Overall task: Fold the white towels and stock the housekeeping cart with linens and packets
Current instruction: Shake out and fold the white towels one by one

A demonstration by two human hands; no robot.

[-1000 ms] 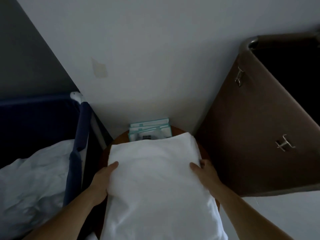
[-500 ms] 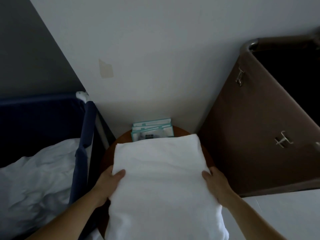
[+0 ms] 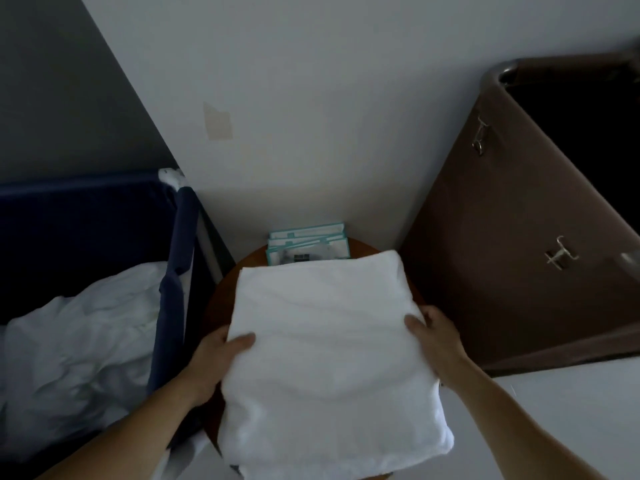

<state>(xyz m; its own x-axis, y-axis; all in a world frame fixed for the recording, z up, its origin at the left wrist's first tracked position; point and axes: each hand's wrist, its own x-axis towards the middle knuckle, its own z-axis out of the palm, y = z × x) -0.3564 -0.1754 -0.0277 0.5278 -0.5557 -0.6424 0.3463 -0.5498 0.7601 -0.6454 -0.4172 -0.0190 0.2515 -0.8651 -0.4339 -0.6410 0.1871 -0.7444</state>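
Note:
A folded white towel [image 3: 325,344] lies on a round brown table [image 3: 221,306] in front of me. My left hand [image 3: 218,358] grips its left edge, thumb on top and fingers under the fold. My right hand [image 3: 436,337] grips the right edge the same way. Behind the towel, several teal-edged packets [image 3: 306,242] stand against the wall, their lower parts hidden by the towel.
A dark blue fabric laundry cart [image 3: 176,258] with crumpled white linen [image 3: 79,358] inside stands at the left. A brown bin [image 3: 512,244] with metal clips stands at the right. A white wall [image 3: 311,116] rises right behind the table.
Both hands have slid back toward me along the towel's side edges. The towel has shifted slightly nearer with them.

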